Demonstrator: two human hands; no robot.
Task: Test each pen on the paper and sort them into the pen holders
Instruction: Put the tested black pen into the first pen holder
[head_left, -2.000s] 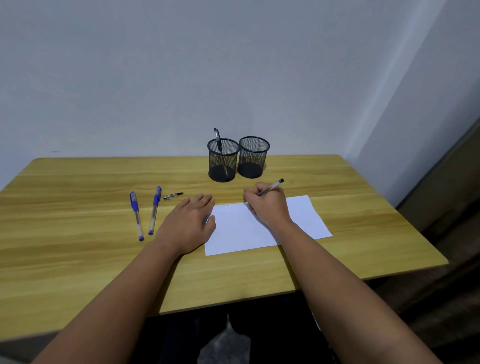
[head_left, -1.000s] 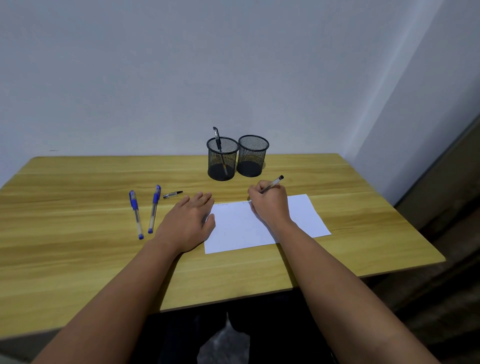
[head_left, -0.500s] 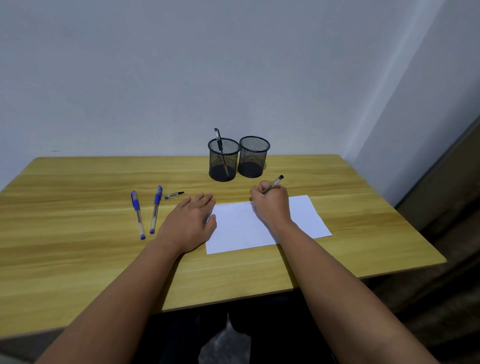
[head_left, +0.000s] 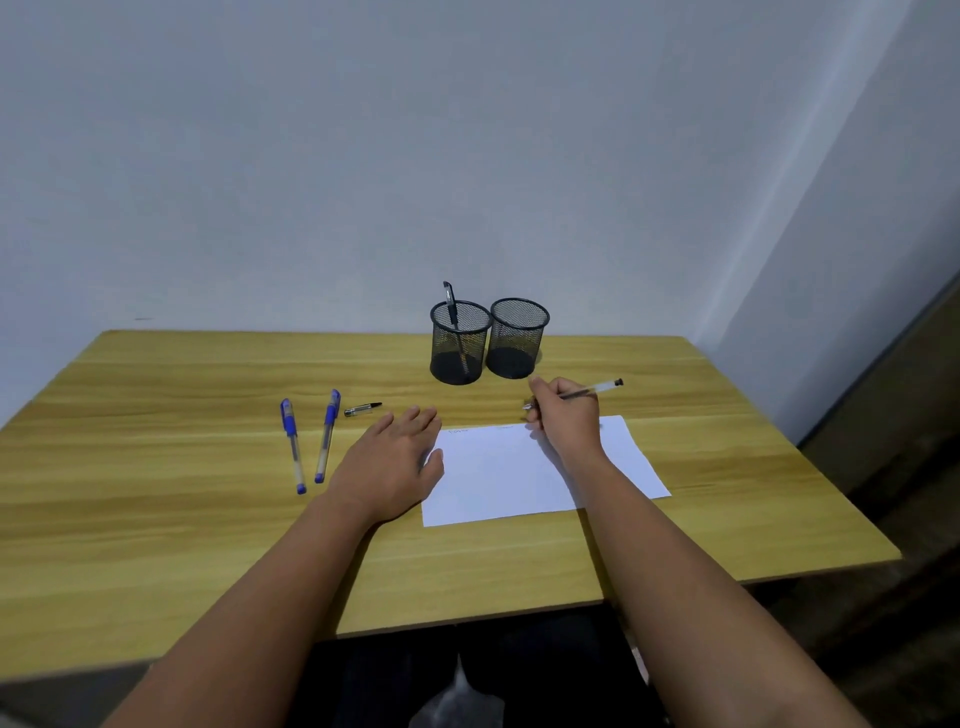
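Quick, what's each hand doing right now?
Left hand: open, resting flat at the paper's left edge.
Right hand: holding a clear pen.

Faint pen scribbles on the paper (head_left: 498, 478) cannot be read.

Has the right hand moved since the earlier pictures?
Yes. The right hand has lifted the pen past the paper's far edge, toward the holders.

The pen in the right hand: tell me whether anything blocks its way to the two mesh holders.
Nothing visible does. The right hand grips the pen just beyond the paper's far edge, and only bare table lies between it and the right holder and the left holder, which already has one pen.
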